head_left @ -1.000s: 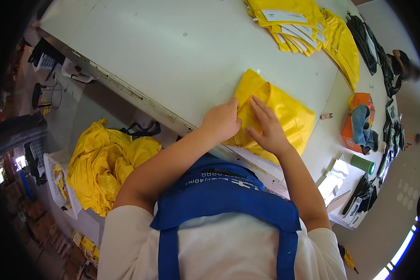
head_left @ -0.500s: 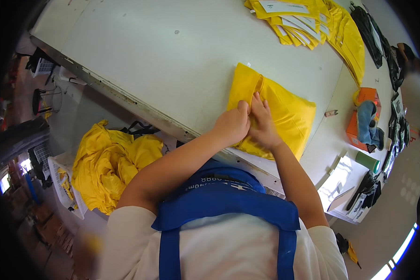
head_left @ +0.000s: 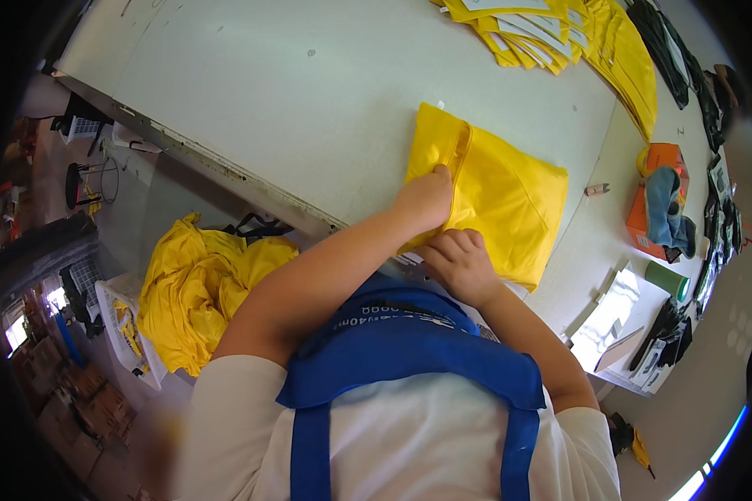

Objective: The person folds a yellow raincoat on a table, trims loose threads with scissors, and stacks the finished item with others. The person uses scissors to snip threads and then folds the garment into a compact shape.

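A folded yellow garment (head_left: 501,196) lies on the white table (head_left: 309,100) near its front edge. My left hand (head_left: 426,200) presses on the garment's left part, fingers curled over a fold. At the near edge of the cloth my right hand (head_left: 459,263) pinches it with bent fingers. Both forearms reach in from below over a blue apron (head_left: 409,359).
A stack of folded yellow garments (head_left: 551,37) lies at the far side of the table. An orange box with a blue cloth (head_left: 660,204), a green cup (head_left: 667,280) and papers sit at right. A heap of yellow garments (head_left: 196,288) fills a basket below the table's left edge.
My left hand slid up the garment's left side while my right hand drew back to its near edge. The view moved closer to the table.
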A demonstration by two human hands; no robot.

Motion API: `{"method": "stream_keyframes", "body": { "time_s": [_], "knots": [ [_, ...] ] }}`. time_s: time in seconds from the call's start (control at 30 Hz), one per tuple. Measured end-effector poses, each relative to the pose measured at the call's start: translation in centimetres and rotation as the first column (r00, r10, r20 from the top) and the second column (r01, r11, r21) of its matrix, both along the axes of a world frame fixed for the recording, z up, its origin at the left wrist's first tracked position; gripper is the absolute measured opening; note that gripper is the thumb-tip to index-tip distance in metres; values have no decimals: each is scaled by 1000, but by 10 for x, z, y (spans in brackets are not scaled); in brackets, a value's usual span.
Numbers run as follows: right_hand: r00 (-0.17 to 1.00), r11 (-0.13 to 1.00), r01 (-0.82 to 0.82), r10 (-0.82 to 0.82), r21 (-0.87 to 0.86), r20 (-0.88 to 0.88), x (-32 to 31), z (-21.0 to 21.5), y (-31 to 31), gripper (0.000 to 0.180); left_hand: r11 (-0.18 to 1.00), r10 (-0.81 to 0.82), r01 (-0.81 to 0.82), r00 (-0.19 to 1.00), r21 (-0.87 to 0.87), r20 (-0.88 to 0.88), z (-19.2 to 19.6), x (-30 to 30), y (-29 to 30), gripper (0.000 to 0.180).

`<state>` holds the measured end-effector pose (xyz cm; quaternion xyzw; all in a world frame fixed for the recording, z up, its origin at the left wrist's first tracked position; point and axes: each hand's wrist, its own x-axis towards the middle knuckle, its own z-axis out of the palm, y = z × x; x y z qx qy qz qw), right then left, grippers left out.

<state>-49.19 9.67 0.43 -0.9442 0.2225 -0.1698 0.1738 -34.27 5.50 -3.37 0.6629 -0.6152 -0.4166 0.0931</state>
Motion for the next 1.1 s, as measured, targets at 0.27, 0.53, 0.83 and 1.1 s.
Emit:
{"method": "stream_keyframes", "body": {
  "time_s": [0.27,0.53,0.83,1.1],
  "knots": [
    [998,999,-30,28,38,49,1,-13,6,16,999,11,-11,1000,-40,-16,-2,0,3,22],
    [912,904,344,-386,253,139,20,5,-1,16,852,104,-191,974,-487,-199,46,29,82,13],
    [910,907,362,-394,214,131,38,1,-6,12,870,95,-141,988,-473,-120,20,28,104,10],
    [810,805,586,-586,91,-27,68,-30,-72,11,960,69,-105,987,-260,-145,11,42,115,13]
  ]
}}
